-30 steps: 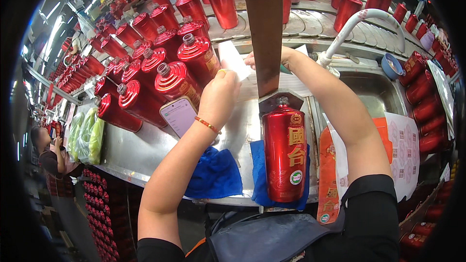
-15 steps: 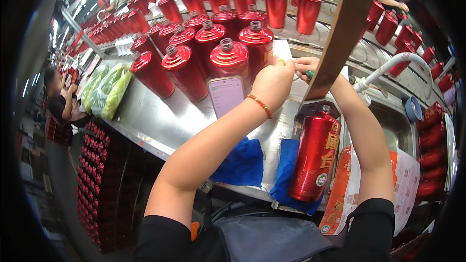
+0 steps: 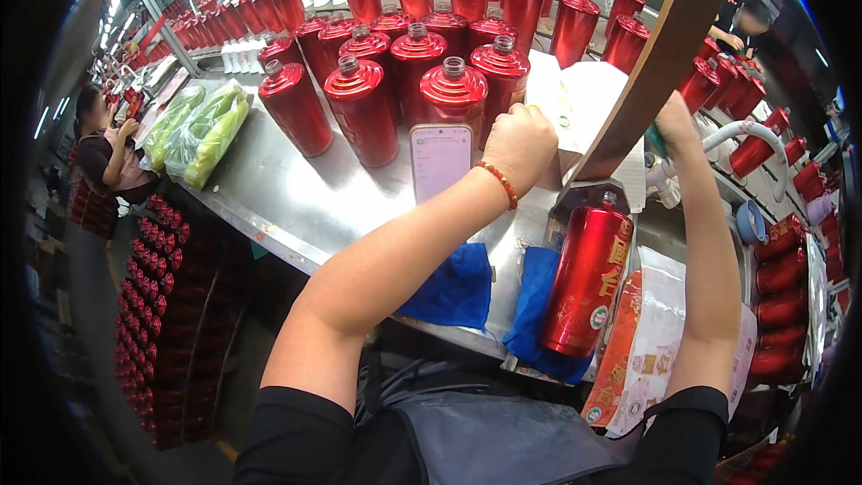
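My left hand (image 3: 521, 148), a beaded bracelet on its wrist, is closed in front of a white sheet or box (image 3: 597, 90); its fingertips are turned away, so what they hold is hidden. Beyond the slanted wooden post, my right hand (image 3: 675, 126) is raised with its fingers closed round a small green object (image 3: 657, 139), mostly hidden. A shiny red bottle (image 3: 588, 283) with gold lettering lies tilted on a blue cloth (image 3: 530, 305), its neck by the foot of the post. Several red bottles (image 3: 453, 94) stand upright left of my left hand, and a phone (image 3: 441, 166) leans against one.
The wooden post (image 3: 646, 54) rises between my hands. To the right are a white curved pipe (image 3: 745, 130), a blue cup (image 3: 751, 221) and printed label sheets (image 3: 651, 332). A bag of green produce (image 3: 211, 135) lies at left; a person (image 3: 108, 144) works beyond it.
My hands have parted: the right moved right and up past the post with the green object, while the left stayed near the white sheet. The view has shifted slightly.
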Motion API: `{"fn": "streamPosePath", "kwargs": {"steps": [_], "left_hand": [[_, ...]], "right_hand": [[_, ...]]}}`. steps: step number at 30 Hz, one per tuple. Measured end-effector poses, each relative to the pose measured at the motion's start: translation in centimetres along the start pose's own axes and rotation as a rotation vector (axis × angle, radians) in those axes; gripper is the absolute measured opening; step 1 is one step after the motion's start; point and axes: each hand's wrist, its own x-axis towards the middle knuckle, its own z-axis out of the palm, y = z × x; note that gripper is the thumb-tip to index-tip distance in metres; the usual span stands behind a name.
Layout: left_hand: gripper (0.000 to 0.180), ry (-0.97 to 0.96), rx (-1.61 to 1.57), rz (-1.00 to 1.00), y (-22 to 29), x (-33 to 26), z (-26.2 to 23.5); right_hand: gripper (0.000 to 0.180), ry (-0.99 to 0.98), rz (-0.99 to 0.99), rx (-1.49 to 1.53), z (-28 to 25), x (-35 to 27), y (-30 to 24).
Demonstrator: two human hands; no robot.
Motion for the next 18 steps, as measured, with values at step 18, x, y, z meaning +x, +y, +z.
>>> {"fn": "streamPosePath", "kwargs": {"steps": [18], "left_hand": [[0.026, 0.138, -1.049, -0.308, -0.9, -3.6, -15.4]], "right_hand": [[0.031, 0.499, -0.432, -0.667, -12.7, -20.4, -26.0]]}}
